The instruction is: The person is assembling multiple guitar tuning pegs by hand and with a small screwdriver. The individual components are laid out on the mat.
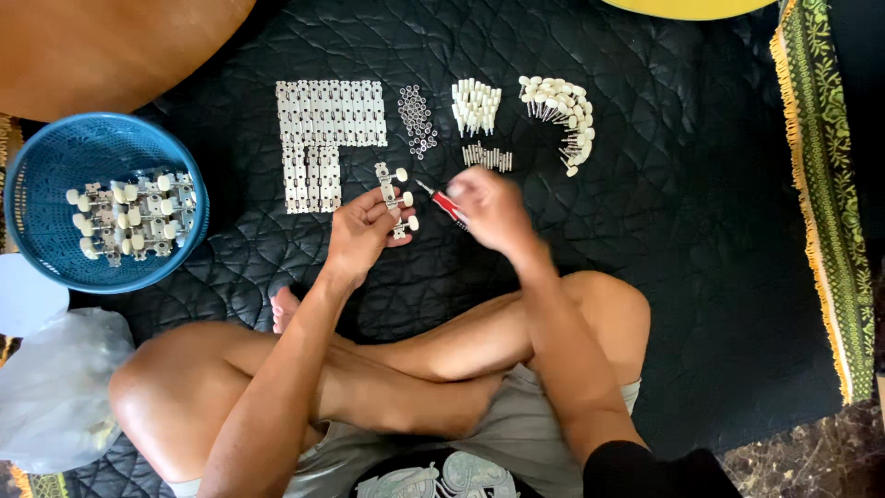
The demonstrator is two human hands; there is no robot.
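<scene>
Tuner strip: a small metal plate carrying white knobs, held above the black quilted mat, just below the rows of loose parts.

Head view, hands. The left hand grips the tuner strip, fingers closed around its lower end, knobs pointing to the right. The right hand is closed on a red-handled screwdriver; its tip points toward the strip and lies near it, though contact cannot be confirmed.

Head view, parts layout. Bare metal plates lie in a tidy block on the mat. To their right sit a cluster of small screws, a pile of white knobs, a short row of metal pins and a curved row of knobbed shafts. A blue basket at the left holds strips already fitted with knobs. A clear plastic bag lies below it.

Step in hand, as judged: fastening a component on the strip with the driver. The next move calls for a steady left-hand hold and a square seating of the tip on the screw head.
</scene>
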